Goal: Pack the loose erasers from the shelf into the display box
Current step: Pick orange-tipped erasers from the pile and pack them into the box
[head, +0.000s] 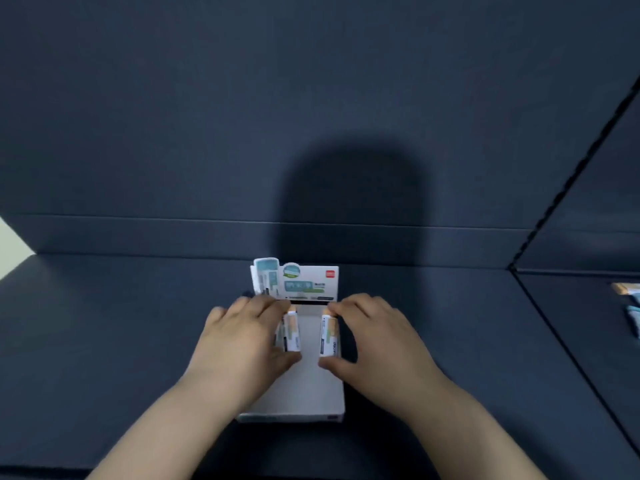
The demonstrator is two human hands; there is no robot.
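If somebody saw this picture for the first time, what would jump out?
At centre, over the white display box, the left hand grips erasers and the right hand pinches one eraser, all upright inside it. Behind them stands the box's printed header card, and loose erasers lie at the far right edge.

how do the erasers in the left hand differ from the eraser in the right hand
The left hand holds what looks like a stack of erasers; the right hand pinches a single eraser. The stack is over the left side of the display box, partly hidden by fingers; the single eraser is over its right side, in fuller view. Both show white sleeves with tan ends, gripped end to end.
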